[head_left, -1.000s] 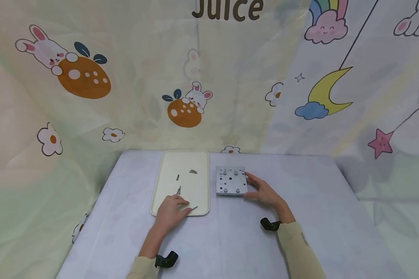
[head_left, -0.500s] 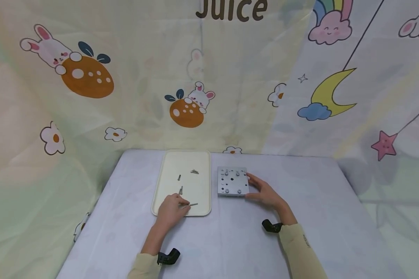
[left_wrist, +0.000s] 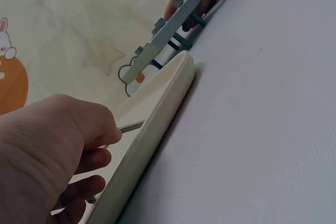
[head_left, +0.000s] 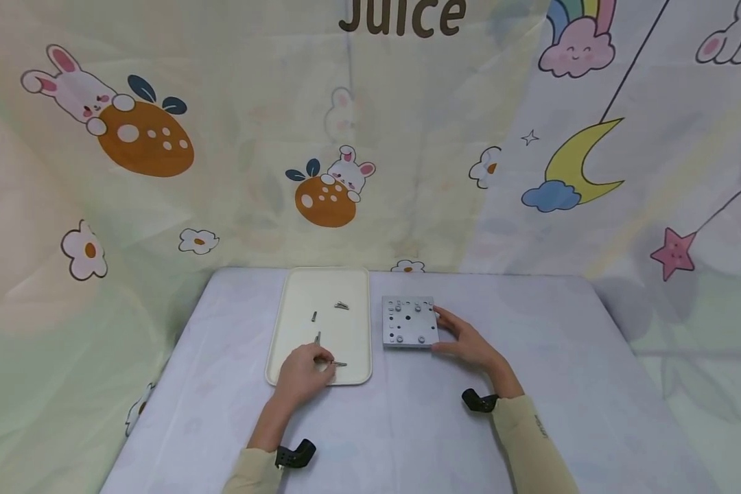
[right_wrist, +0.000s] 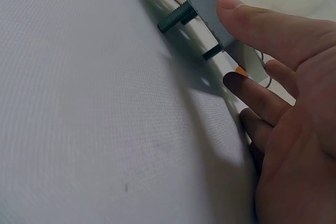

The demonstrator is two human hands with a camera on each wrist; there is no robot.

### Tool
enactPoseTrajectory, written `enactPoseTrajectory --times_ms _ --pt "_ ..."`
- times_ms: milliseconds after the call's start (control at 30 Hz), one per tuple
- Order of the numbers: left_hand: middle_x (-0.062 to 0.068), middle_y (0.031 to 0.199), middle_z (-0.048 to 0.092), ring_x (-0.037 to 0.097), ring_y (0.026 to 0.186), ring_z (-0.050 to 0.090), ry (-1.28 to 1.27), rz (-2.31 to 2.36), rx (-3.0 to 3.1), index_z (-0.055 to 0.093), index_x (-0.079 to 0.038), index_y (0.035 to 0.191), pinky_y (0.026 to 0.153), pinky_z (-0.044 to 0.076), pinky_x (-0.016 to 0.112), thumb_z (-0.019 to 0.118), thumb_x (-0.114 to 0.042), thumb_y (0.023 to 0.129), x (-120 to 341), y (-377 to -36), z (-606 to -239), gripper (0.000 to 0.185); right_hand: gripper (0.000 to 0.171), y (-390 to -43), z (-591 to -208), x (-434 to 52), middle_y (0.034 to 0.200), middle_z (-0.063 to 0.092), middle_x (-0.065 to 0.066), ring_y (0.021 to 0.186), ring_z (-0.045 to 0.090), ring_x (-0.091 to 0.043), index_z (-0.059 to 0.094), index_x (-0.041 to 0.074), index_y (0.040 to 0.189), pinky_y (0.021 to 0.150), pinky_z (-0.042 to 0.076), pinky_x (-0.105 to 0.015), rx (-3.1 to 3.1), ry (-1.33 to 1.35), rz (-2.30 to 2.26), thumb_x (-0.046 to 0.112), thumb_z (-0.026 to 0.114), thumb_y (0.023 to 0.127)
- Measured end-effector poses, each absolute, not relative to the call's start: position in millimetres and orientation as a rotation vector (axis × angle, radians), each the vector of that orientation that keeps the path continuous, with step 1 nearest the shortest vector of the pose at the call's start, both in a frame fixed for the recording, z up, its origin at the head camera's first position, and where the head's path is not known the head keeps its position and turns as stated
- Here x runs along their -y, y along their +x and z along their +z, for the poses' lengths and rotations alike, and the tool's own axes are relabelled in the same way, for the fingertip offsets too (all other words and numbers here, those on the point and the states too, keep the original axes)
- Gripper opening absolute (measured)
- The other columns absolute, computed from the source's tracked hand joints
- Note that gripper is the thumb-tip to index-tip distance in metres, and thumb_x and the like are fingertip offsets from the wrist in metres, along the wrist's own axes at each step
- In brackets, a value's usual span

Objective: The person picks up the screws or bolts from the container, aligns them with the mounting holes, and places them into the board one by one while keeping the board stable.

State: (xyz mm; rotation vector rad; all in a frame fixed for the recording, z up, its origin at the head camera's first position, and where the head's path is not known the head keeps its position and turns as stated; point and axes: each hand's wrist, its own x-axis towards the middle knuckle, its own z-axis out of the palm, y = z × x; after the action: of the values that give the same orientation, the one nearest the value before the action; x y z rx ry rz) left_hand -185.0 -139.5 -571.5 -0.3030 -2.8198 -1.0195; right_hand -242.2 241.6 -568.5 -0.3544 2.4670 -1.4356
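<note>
— What's in the tray (head_left: 296,302)?
— Loose screws. Nearest, one screw (head_left: 339,363) sits at the front edge, pinched at its end by the curled fingers (left_wrist: 102,135) of the left hand (head_left: 302,374). Further back lie other screws (head_left: 342,305).
— And the right hand (head_left: 469,342)?
— Its fingers (right_wrist: 252,24) are spread and fairly straight, thumb on top, holding the right edge of the metal plate (head_left: 409,321), which stands on bolts on the surface (head_left: 407,425) just right of the tray.
</note>
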Motion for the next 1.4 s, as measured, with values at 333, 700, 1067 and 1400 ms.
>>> enactPoseTrajectory --times_ms 333,700,1067,1400 --pt "-0.012 0.083 0.064 0.011 0.084 0.061 -0.281 -1.232 2.746 0.071 -0.021 0.085 0.079 0.049 0.037 0.075 -0.017 0.08 129.6 -199.8 -565.3 0.008 0.094 -243.4 -568.4 -240.5 0.146 0.045 -0.01 0.138 0.034 -0.028 0.027 0.026 0.154 0.112 0.012 -0.057 -2.442 -0.363 -1.442 0.037 0.082 0.078" --pt "-0.01 0.084 0.064 0.016 0.088 0.062 -0.374 -1.204 2.745 0.072 -0.02 0.085 0.079 0.049 0.038 0.075 -0.016 0.079 113.0 -219.9 -545.7 0.008 0.096 -245.1 -568.9 -242.2 0.145 0.047 -0.01 0.138 0.035 -0.03 0.028 0.026 0.154 0.112 0.008 -0.059 -2.437 -0.367 -1.479 0.036 0.083 0.076" --pt "-0.009 0.087 0.066 0.016 0.09 0.061 -0.427 -1.179 2.797 0.073 -0.02 0.087 0.077 0.05 0.037 0.074 -0.018 0.079 97.1 -231.7 -532.3 0.008 0.093 -245.0 -568.5 -239.8 0.145 0.046 -0.013 0.138 0.034 -0.032 0.029 0.024 0.153 0.112 0.01 -0.059 -2.45 -0.373 -1.459 0.035 0.082 0.078" --pt "-0.01 0.092 0.065 0.016 0.092 0.06 -0.521 -1.192 2.835 0.074 -0.02 0.088 0.073 0.049 0.032 0.071 -0.019 0.078 79.8 -237.9 -521.7 0.01 0.092 -243.7 -570.6 -239.7 0.144 0.046 -0.017 0.138 0.033 -0.036 0.029 0.018 0.154 0.11 0.01 -0.061 -2.459 -0.398 -1.476 0.031 0.081 0.079"
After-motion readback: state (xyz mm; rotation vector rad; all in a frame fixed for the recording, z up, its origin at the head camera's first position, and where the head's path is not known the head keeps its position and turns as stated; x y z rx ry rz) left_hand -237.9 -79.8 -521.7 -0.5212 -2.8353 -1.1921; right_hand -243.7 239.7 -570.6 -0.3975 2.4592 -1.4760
